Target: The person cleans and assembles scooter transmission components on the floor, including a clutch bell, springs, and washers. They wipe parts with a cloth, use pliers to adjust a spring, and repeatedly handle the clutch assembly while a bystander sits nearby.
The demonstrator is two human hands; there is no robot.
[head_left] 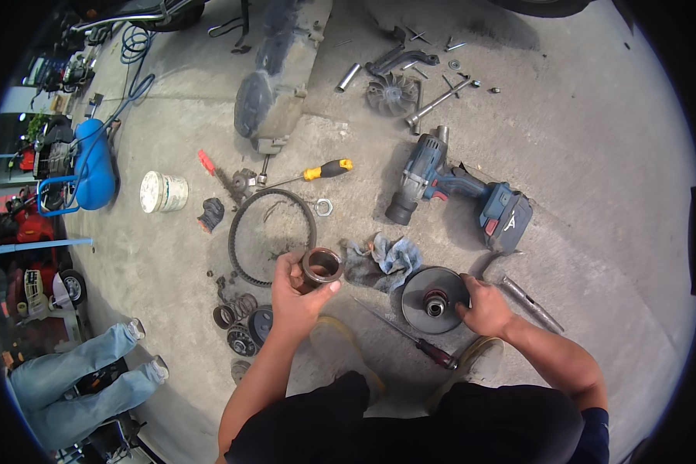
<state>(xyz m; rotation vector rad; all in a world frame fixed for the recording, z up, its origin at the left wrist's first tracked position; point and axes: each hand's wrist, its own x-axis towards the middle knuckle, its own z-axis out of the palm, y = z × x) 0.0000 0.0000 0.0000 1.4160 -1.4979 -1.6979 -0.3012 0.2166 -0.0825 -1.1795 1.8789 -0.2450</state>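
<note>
My left hand (295,300) is closed around a brown metal sleeve (322,264), its open end facing up. In my right hand (486,308) is the right rim of a dark grey pulley disc (419,311) with a hub at its centre. Crumpled blue-grey rag (387,261) lies between the sleeve and the disc, a little beyond them. A black drive belt (234,241) forms a loop on the floor past my left hand. Near my feet, a dark-handled screwdriver (437,354) points away to the left.
A cordless impact wrench (456,182) lies beyond my right hand. Farther off are a fan wheel (392,94), loose tools and an engine casing (274,85). A yellow-black screwdriver (329,169), white tub (164,192), spring (245,306) and metal tube (532,304) lie around. Another person's legs (85,371) show lower left.
</note>
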